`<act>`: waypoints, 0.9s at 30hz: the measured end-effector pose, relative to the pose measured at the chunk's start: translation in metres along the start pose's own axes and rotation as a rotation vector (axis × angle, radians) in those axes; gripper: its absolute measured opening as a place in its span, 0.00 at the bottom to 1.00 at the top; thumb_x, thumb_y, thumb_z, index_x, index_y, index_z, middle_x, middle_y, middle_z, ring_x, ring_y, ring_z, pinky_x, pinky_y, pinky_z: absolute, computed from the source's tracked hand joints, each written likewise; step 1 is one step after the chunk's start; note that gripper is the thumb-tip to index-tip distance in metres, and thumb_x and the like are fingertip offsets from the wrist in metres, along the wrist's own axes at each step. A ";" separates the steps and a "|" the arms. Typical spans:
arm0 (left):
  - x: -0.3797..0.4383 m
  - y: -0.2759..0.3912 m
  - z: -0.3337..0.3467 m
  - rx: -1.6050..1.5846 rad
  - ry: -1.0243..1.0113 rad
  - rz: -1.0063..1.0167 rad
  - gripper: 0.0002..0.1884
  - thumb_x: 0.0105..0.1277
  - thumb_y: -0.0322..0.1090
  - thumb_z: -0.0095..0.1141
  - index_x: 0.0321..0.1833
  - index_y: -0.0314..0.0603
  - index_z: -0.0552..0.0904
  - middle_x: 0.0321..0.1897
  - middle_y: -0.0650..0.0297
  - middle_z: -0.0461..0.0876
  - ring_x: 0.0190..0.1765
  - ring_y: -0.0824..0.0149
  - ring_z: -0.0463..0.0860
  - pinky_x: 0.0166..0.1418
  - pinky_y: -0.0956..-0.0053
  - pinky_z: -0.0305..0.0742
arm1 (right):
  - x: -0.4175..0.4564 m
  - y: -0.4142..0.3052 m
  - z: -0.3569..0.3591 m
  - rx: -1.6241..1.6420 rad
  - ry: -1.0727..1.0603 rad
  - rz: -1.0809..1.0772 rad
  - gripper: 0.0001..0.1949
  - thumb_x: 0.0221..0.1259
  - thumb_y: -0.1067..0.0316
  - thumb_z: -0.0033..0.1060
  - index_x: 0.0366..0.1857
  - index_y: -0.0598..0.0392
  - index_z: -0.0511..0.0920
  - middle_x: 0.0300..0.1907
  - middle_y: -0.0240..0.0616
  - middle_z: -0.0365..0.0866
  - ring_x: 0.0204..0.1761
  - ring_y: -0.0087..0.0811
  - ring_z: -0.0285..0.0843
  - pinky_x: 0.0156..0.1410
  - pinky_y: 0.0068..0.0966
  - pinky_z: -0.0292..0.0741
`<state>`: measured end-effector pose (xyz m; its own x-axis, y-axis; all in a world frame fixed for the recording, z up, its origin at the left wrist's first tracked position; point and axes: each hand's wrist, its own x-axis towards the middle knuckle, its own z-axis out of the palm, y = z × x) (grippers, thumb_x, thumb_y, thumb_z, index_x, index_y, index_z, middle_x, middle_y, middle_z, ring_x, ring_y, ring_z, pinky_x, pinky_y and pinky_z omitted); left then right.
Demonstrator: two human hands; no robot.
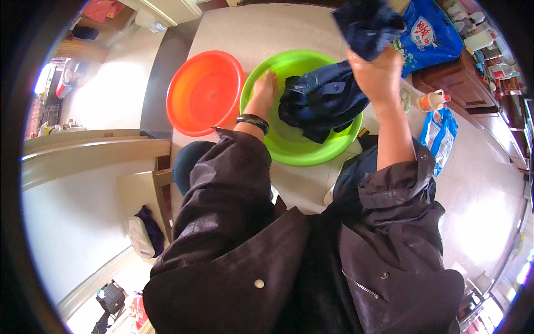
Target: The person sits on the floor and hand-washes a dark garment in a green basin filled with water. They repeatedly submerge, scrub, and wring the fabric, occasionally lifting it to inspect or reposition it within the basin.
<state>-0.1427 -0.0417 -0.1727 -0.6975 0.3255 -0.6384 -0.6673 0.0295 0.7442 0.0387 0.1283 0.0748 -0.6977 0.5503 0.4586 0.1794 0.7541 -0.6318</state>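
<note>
A dark blue garment with a snap button lies bunched in a bright green plastic basin on the floor. My right hand grips part of this cloth and holds it up over the basin's right side. A blurred dark blue end of the cloth sticks out beyond the fist. Inside the basin's left side is my left hand, apart from the garment, with a dark bangle on the wrist. Its fingers are partly hidden, so I cannot make out their pose.
An orange-red plastic basin stands left of the green one. On the right are a blue detergent bag, a wooden cabinet, a bottle with a red cap and a blue-and-white plastic packet. A beige wooden rail runs at left.
</note>
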 end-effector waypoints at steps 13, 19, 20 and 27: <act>0.056 -0.155 -0.043 0.577 0.415 -0.014 0.38 0.63 0.60 0.56 0.72 0.49 0.64 0.70 0.49 0.63 0.69 0.48 0.66 0.68 0.58 0.66 | -0.083 0.152 0.172 -0.111 -0.596 0.609 0.31 0.46 0.50 0.70 0.53 0.60 0.74 0.47 0.58 0.81 0.52 0.55 0.78 0.57 0.44 0.75; 0.089 -0.151 0.005 0.307 0.262 0.063 0.44 0.57 0.51 0.66 0.72 0.40 0.61 0.72 0.47 0.60 0.73 0.49 0.61 0.73 0.60 0.58 | -0.110 0.191 0.211 0.024 -0.373 0.687 0.15 0.50 0.60 0.72 0.28 0.61 0.79 0.19 0.39 0.80 0.21 0.31 0.79 0.31 0.29 0.75; 0.095 -0.150 0.012 0.302 0.167 0.081 0.44 0.56 0.48 0.68 0.72 0.38 0.62 0.70 0.45 0.63 0.72 0.49 0.63 0.73 0.61 0.58 | -0.107 0.189 0.214 0.066 -0.368 0.713 0.14 0.50 0.61 0.72 0.27 0.61 0.79 0.18 0.37 0.80 0.20 0.28 0.78 0.30 0.28 0.74; 0.062 -0.155 0.063 0.812 -0.006 0.274 0.19 0.62 0.25 0.49 0.58 0.39 0.71 0.53 0.39 0.76 0.54 0.39 0.77 0.56 0.54 0.72 | -0.111 0.201 0.240 0.315 -0.328 0.933 0.12 0.52 0.64 0.71 0.22 0.60 0.78 0.17 0.36 0.78 0.18 0.27 0.76 0.27 0.27 0.72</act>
<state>-0.0663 0.0331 -0.3154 -0.8041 0.4248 -0.4159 -0.0798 0.6162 0.7835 -0.0143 0.1326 -0.2538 -0.5377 0.7072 -0.4591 0.5883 -0.0754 -0.8051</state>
